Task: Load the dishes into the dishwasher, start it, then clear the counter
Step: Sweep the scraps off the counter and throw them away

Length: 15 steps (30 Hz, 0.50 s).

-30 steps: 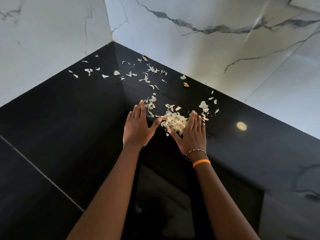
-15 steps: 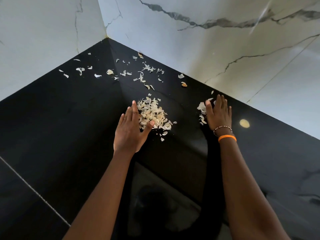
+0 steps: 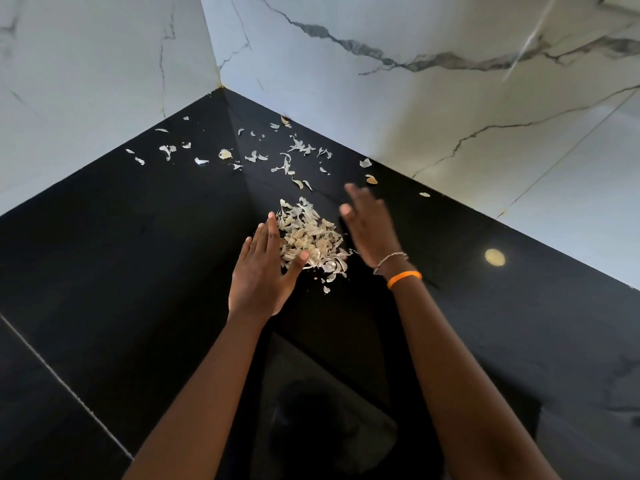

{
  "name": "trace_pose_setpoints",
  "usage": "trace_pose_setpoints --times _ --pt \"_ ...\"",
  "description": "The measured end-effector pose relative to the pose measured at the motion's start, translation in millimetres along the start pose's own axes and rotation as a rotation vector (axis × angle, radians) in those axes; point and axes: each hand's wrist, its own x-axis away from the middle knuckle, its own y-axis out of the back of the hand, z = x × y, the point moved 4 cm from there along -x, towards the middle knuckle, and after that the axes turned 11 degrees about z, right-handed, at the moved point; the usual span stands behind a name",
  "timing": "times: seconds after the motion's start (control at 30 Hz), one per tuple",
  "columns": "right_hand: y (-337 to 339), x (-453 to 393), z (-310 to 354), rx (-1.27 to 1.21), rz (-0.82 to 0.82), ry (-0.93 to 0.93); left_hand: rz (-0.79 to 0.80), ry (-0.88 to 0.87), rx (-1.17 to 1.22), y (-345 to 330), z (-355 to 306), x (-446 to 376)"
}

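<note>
Garlic-like papery peels (image 3: 310,237) lie gathered in a loose pile on the black surface (image 3: 138,254), well out from the corner where the marble walls (image 3: 415,116) meet. The left hand (image 3: 261,275) rests flat against the pile's left side, fingers straight and released, thumb touching the pile's near edge. The right hand (image 3: 369,225) is blurred just right of the pile, fingers spread and grasping nothing. No dishes or dishwasher show here, so that part cannot be judged; the counter-clearing looks partly done. The pile holds most of the scraps, but scattered peels (image 3: 291,157) lie beyond the pile toward the corner, and a few bits (image 3: 371,179) sit beyond the pile along the right wall. Those strays need sweeping in, and the whole pile has yet to be lifted off.
</note>
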Motion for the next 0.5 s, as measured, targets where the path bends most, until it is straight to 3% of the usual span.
trace_pose_setpoints --times 0.07,0.1,0.23,0.43,0.5 --pt "34.0 -6.7 -42.3 0.172 -0.178 -0.168 0.000 0.003 0.007 0.0 0.4 -0.7" --pt "47.6 -8.3 -63.8 0.192 -0.192 -0.247 0.002 0.002 0.010 0.0 -0.4 -0.8" --pt "43.3 -12.3 -92.6 0.114 0.001 -0.331 0.012 0.004 0.009 0.3 -0.6 0.4" --pt "-19.1 10.7 -4.7 0.176 0.263 0.083 0.014 -0.003 0.005 -0.4 -0.5 -0.8" --pt "-29.2 20.2 18.7 -0.004 0.343 0.265 0.004 -0.002 0.006 -0.9 0.9 -0.8"
